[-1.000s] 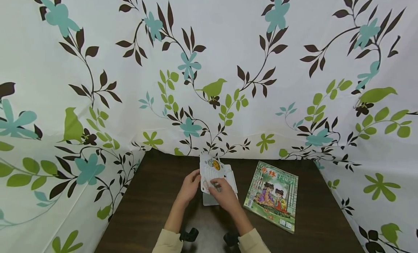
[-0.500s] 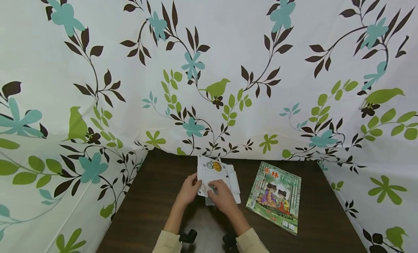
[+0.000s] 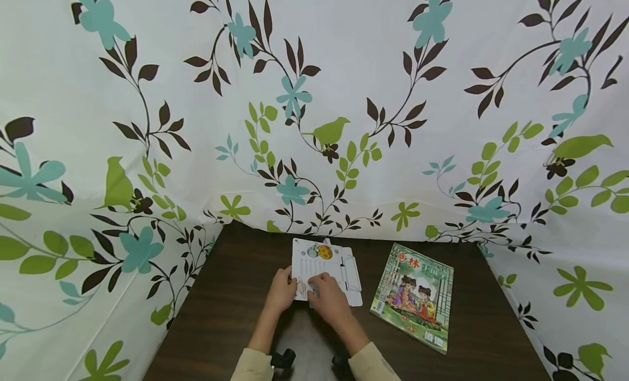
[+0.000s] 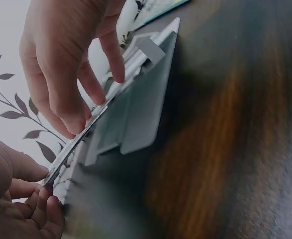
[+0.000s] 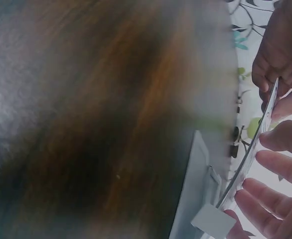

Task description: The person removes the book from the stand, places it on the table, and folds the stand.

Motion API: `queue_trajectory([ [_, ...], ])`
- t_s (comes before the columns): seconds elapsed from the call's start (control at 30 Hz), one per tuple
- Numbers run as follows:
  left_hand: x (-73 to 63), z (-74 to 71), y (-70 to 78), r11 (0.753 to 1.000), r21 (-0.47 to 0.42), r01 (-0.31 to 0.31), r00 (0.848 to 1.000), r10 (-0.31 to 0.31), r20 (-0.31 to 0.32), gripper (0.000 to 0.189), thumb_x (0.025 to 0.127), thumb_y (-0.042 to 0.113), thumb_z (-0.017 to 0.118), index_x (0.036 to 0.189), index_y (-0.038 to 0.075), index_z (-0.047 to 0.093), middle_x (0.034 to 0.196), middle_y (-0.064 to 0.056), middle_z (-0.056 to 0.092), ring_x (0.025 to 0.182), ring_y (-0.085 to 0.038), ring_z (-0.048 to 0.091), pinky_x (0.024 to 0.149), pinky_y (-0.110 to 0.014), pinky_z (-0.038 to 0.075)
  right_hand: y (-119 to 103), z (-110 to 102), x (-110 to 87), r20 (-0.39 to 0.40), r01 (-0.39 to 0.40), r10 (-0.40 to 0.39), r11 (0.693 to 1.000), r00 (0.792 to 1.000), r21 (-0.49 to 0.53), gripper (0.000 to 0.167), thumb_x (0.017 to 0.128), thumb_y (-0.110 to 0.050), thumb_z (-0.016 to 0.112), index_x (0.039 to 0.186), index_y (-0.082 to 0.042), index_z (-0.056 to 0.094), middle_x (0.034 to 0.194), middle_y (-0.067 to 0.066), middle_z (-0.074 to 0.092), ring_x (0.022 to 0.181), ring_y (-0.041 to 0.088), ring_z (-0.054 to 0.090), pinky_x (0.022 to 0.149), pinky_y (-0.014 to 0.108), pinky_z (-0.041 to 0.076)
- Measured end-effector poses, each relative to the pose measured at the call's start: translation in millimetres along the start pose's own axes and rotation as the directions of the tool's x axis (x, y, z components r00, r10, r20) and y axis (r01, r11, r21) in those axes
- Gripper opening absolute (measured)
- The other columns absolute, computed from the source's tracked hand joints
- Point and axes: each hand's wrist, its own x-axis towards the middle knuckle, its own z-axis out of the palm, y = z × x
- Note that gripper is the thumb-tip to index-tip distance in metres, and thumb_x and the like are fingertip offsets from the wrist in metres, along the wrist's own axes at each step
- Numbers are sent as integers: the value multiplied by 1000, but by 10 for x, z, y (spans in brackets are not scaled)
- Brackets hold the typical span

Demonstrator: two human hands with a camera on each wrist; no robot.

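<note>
A thin white panel with cartoon prints (image 3: 318, 254) stands over the middle of the table in the head view. At its lower left edge, my left hand (image 3: 282, 291) pinches it between thumb and fingers. My right hand (image 3: 330, 298) touches the printed face low down with spread, slightly bent fingertips, as the right wrist view shows. Behind the panel, to the right, is a white flat piece with a narrow bar (image 3: 351, 272). The left wrist view shows grey-white flaps (image 4: 148, 112) beneath; whether these join the panel I cannot tell.
A magazine with two illustrated figures (image 3: 415, 299) lies flat on the dark wooden table (image 3: 216, 315), right of my right hand. A white cloth with leaf and bird patterns (image 3: 196, 113) hangs behind the table and along its sides.
The panel has turned and moved left, and its printed face shows wider, with more of the white piece visible at its right. The right hand has shifted slightly left along with it. The left hand keeps its pinch.
</note>
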Motion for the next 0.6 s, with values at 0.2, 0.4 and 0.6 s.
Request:
queue_trajectory([
  [0.2,98,177,-514,998,53,-39,997,42,-67,35,102,9,54,128,-8,68,90,-9,55,78,-19,49,67,-32,43,-15,90,0,-42,41,-46,993,998,-112,22,97,-28,79,116,-17,78,117,5,70,105,26,68,73,43,59],
  [0.4,99,229,-589,995,86,41,997,-36,-61,43,99,8,57,137,-12,65,100,-16,64,85,-23,55,76,-38,50,-19,148,2,-30,47,-52,985,998,-165,22,97,-29,80,115,-17,79,115,5,70,103,27,68,73,45,59],
  [0.6,21,165,-404,994,100,47,997,-41,-59,36,95,1,58,127,-11,70,92,-14,66,84,-22,56,78,-41,52,4,209,3,-38,59,-67,981,997,-184,22,95,-28,80,114,-17,79,114,7,70,101,28,68,73,47,59],
])
